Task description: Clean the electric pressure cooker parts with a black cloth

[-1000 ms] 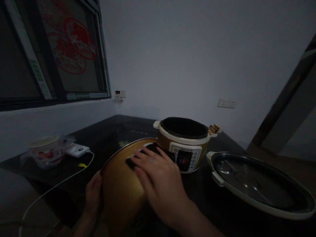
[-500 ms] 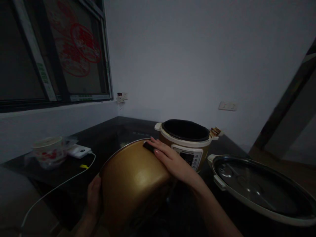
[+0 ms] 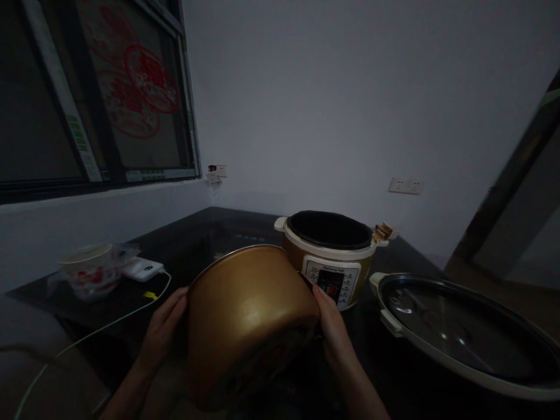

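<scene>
A gold inner pot [image 3: 245, 303] is held tilted above the table's near side, its outer wall and dark, patchy base towards me. My left hand [image 3: 164, 324] grips it at the left by the rim, thumb hidden. On the right side my right hand [image 3: 330, 318] is closed on the pot by a small black piece [image 3: 307, 281] near the rim, which looks like a handle. Behind the pot stands a gold and white electric cooker [image 3: 335, 256], uncovered, dark inside, with a control panel on its front. To the right lies its large round lid [image 3: 459, 332], inner side up.
On the left of the black table [image 3: 201, 227] are a bagged paper bowl [image 3: 90, 271] and a white device [image 3: 142, 268] with a cable [image 3: 105, 326] hanging over the edge. Wall sockets [image 3: 405, 185] and a window [image 3: 140, 87] are behind.
My right hand has moved down and right from the pot's top rim to its right side, and the black piece moved with it. The pot has turned; my left hand has risen slightly.
</scene>
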Demonstrator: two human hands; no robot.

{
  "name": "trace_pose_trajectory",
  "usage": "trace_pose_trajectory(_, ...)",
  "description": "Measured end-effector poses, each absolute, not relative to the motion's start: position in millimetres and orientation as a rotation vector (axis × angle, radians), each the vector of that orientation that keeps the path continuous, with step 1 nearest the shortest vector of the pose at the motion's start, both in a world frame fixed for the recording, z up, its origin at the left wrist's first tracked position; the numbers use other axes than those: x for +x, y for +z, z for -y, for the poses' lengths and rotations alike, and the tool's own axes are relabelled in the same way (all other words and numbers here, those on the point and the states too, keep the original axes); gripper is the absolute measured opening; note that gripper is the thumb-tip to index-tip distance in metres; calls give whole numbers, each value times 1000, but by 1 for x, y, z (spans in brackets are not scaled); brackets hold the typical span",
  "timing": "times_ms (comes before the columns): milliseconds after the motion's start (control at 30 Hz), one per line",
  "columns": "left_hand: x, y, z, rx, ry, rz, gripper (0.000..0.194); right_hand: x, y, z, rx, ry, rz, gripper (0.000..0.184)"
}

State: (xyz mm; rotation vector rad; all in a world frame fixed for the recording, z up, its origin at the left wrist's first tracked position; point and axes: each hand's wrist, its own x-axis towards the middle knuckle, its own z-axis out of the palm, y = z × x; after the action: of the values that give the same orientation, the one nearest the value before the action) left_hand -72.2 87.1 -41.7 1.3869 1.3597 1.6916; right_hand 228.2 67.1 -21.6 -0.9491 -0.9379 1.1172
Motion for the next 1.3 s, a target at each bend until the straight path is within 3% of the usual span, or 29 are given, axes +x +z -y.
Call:
trace_pose_trajectory(333,-39,78,-91,1874,1152,-1287,37,218,4,-63,-984,943,1269,53)
trace_pose_trajectory(533,-33,81,-99,1707,1101,-1254,38,199,46,-65,-961,595,1614,36)
trace_pose_trajectory(867,-24,70,-111,1671,1267,-1064,28,143,94,-47,-968,-121,2329,37)
trace_pose_trajectory(1100,-20,61,-103,1741,1281,-1176,42,179,83,-62,-1027,263,2101,37)
trace_pose_trajectory(1300,-30,53,-94,1615,1310,-1235,48,213,42,-80,-890,782,1621,42)
